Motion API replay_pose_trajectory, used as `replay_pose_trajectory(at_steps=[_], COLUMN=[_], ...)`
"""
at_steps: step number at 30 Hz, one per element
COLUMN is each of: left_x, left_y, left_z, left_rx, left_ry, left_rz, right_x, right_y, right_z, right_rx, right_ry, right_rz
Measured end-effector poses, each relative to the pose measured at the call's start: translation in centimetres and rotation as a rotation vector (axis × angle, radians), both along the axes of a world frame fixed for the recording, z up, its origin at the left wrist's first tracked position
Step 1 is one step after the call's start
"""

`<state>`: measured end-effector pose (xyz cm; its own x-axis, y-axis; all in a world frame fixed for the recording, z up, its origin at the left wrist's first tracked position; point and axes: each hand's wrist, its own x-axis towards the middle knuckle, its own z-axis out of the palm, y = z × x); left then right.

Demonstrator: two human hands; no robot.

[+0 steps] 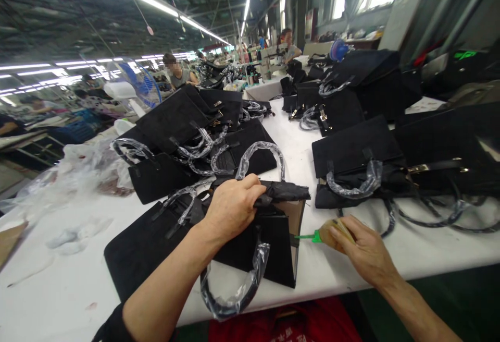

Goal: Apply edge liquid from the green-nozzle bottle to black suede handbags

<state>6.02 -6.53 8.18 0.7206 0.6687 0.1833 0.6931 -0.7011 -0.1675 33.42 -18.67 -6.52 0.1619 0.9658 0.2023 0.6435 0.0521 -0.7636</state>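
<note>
My left hand (236,207) is closed on the gathered black cloth at the top of a black handbag (269,245). A tan inner side shows at the bag's right end. One plastic-wrapped handle (234,300) of this bag hangs toward the table's front edge, and another wrapped handle (265,149) stands up behind my hand. My right hand (361,248) squeezes a glue bottle (332,235) with amber contents, its green nozzle pointing left at the bag's open right edge. Whether the tip touches the bag I cannot tell.
Black handbags with wrapped handles lie left (167,118) and right (359,154) on the white table (289,133). Clear plastic wrap (89,170) is heaped at the left. A blue fan (146,84) stands beyond. Other people sit farther back.
</note>
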Motion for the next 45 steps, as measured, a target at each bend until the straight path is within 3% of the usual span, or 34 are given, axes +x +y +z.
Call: replay_pose_trajectory(at_steps=[8,12,23,28,32,45], left_x=[-1.1,-1.2,-1.6,-1.9,-1.9,-2.1], left_y=[-1.9,-2.5,-3.5,-4.3,-4.4,-4.5], left_z=[0.7,0.9,0.7,0.9,0.9,0.8], left_rx=[-0.111,-0.117,-0.14,-0.117,-0.111,-0.117], left_ry=[-0.088,-0.105,-0.163,-0.182,-0.183,-0.215], left_rz=[0.038,0.043,0.012,-0.013,-0.014,-0.038], right_x=[-0.7,-1.0,-0.5,-0.7,-0.7,-0.8], right_y=[-0.8,-1.0,-0.9,-0.8,-1.0,-2.0], right_z=[0.5,0.9,0.7,0.7,0.6,0.3], right_rx=[0.043,0.035,-0.021,-0.082,-0.016,-0.038], right_ry=[-0.027,-0.03,-0.071,-0.007,-0.014,0.036], right_rz=[-0.009,0.025,-0.082,-0.039,-0.082,0.039])
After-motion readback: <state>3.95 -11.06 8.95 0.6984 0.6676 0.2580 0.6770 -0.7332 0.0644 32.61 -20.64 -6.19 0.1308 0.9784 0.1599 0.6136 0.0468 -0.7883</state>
